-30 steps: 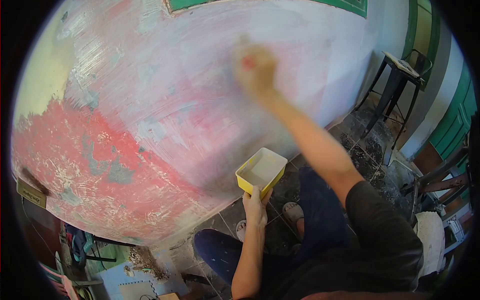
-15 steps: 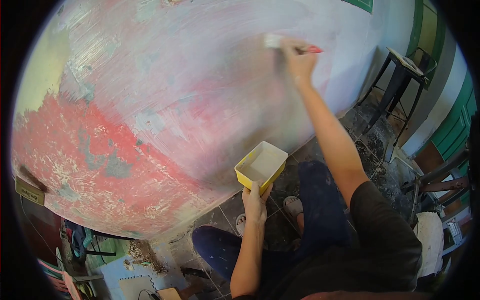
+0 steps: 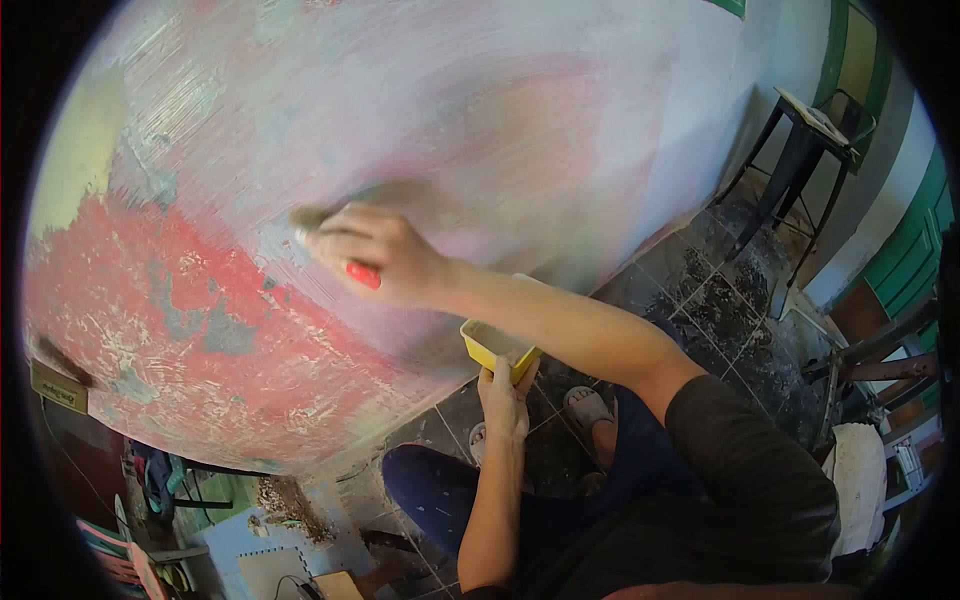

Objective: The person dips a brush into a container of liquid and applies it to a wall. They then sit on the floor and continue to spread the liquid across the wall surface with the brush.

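Observation:
My right hand [image 3: 375, 252] is closed around a paintbrush [image 3: 362, 274] with a red handle, whose bristle end is at the wall, blurred by motion. The wall [image 3: 480, 140] carries thin whitish, streaky paint over pink, with rougher red and grey patches at the lower left. Below my right forearm, my left hand [image 3: 508, 400] grips a yellow rectangular tub [image 3: 490, 350] with pale liquid inside. My forearm covers part of the tub.
A black metal stool [image 3: 800, 150] stands by the wall at the right. Dark floor tiles [image 3: 700, 280] are speckled with debris. At the lower left lie a pile of scrapings [image 3: 295, 510] and a spiral notebook [image 3: 275, 575]. A white sack [image 3: 858, 480] sits at the right.
My right hand has swept the paintbrush left and down across the wall. The tub in my left hand has shifted slightly left, and my right forearm now crosses over it.

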`<state>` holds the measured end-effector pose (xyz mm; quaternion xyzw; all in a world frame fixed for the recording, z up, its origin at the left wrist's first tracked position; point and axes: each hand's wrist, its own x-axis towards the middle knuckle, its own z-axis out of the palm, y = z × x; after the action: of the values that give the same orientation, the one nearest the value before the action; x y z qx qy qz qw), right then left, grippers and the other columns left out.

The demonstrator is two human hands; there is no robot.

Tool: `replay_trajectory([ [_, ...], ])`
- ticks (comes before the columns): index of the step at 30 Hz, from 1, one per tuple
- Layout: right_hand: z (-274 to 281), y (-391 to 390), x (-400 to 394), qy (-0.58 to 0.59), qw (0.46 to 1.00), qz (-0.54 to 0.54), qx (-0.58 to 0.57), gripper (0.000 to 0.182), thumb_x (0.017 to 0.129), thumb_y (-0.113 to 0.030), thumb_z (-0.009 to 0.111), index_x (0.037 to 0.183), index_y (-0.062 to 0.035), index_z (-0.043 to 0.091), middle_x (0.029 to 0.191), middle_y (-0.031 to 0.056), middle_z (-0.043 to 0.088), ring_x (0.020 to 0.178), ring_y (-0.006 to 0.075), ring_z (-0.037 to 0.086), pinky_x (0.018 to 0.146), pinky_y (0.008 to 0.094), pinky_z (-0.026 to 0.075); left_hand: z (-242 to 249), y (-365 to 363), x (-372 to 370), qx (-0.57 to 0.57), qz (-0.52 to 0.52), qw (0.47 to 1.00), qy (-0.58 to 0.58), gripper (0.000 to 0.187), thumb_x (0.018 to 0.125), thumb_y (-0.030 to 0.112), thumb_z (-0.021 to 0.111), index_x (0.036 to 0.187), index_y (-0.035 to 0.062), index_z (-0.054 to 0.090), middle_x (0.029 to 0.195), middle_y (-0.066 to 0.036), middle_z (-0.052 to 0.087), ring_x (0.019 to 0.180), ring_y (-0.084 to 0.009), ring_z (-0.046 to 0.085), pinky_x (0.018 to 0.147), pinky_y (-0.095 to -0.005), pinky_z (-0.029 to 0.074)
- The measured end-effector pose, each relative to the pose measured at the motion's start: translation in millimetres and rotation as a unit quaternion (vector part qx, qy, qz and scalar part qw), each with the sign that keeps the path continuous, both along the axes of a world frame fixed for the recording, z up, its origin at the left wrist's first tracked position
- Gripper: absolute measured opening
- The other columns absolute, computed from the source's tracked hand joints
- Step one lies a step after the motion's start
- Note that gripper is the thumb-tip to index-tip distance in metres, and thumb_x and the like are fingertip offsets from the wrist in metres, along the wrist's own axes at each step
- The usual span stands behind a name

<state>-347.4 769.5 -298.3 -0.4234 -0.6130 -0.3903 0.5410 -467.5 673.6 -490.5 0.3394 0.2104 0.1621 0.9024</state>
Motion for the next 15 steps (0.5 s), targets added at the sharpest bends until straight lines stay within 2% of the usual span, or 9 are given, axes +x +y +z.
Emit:
replay_trajectory([
  [3,4,-13,6,0.037,0.999,0.015,0.025,0.012,0.081,-0.004,0.075,0.082,-0.0111,0.066,0.081,0.0081,0.069,0.078,0.0267,0.068,0.068,0.0395,0.054,2,-4,1,-0.005,0.005,1.0,-0.006,0.034,0.099,0.016,0.059,0.125,-0.0047,0.05,0.124,-0.013,0.058,0.111,-0.0244,0.064,0.098,-0.0406,0.059],
  [4,-1,-23,34,0.026,0.998,-0.026,0.054,0.009,0.083,-0.005,0.077,0.084,-0.0109,0.07,0.079,0.008,0.07,0.074,0.0265,0.068,0.068,0.0389,0.053,3,-5,2,-0.003,-0.007,1.0,-0.003,0.034,0.098,0.016,0.06,0.125,-0.0046,0.05,0.123,-0.013,0.058,0.111,-0.0238,0.064,0.097,-0.0404,0.059],
  [5,-3,-43,60,0.077,0.994,-0.067,0.04,0.011,0.081,-0.004,0.078,0.091,-0.0088,0.074,0.085,0.0089,0.073,0.079,0.0236,0.07,0.071,0.0376,0.055,5,-5,1,-0.003,-0.014,1.0,-0.001,0.034,0.098,0.015,0.06,0.124,-0.0044,0.051,0.122,-0.013,0.059,0.111,-0.0233,0.064,0.097,-0.0401,0.059],
  [6,-5,-65,81,0.175,0.98,-0.078,0.046,0.014,0.083,-0.008,0.078,0.096,-0.0062,0.075,0.091,0.0098,0.075,0.084,0.0215,0.072,0.074,0.0368,0.057,7,-5,0,-0.005,-0.001,1.0,0.001,0.034,0.098,0.015,0.06,0.124,-0.0044,0.051,0.122,-0.013,0.059,0.111,-0.0233,0.064,0.097,-0.0401,0.059],
  [7,-10,-92,107,0.259,0.951,-0.159,0.048,0.011,0.086,-0.012,0.076,0.094,-0.0038,0.075,0.091,0.0088,0.076,0.086,0.0183,0.072,0.077,0.0347,0.057,10,-6,-1,-0.001,-0.005,1.0,0.002,0.034,0.098,0.016,0.06,0.123,-0.0055,0.052,0.123,-0.014,0.059,0.113,-0.0249,0.063,0.099,-0.0415,0.058],
  [8,-8,-121,129,0.311,0.93,-0.179,0.084,0.012,0.089,-0.014,0.073,0.092,-0.003,0.075,0.087,0.0072,0.076,0.083,0.017,0.071,0.076,0.0334,0.056,11,-6,-2,0.004,-0.007,1.0,0.005,0.034,0.098,0.017,0.059,0.122,-0.0066,0.053,0.124,-0.016,0.059,0.115,-0.0265,0.063,0.101,-0.0428,0.057],
  [10,-13,-175,167,0.321,0.87,-0.324,0.187,0.015,0.091,-0.014,0.072,0.088,-0.0002,0.076,0.083,0.0078,0.076,0.078,0.0125,0.07,0.074,0.0314,0.056,6,-3,0,0.003,0.002,1.0,0.008,0.036,0.098,0.017,0.059,0.124,-0.0066,0.053,0.125,-0.015,0.059,0.115,-0.0259,0.063,0.101,-0.0421,0.057],
  [12,-24,-198,183,0.337,0.85,-0.307,0.263,0.013,0.089,-0.01,0.077,0.096,0.0001,0.078,0.093,0.0052,0.077,0.079,0.0108,0.068,0.077,0.0267,0.053,-2,1,1,0.007,-0.005,1.0,0.011,0.039,0.097,0.018,0.06,0.127,-0.0062,0.052,0.125,-0.015,0.06,0.116,-0.0239,0.063,0.101,-0.0399,0.057],
  [15,-35,-164,154,0.341,0.887,-0.228,0.212,0.018,0.089,-0.013,0.08,0.101,-0.0007,0.078,0.094,0.0056,0.077,0.082,0.0114,0.069,0.076,0.0282,0.054,-6,8,-2,0.003,0.005,1.0,0.012,0.039,0.097,0.018,0.06,0.128,-0.0056,0.052,0.125,-0.014,0.06,0.115,-0.0233,0.063,0.101,-0.0393,0.057],
])
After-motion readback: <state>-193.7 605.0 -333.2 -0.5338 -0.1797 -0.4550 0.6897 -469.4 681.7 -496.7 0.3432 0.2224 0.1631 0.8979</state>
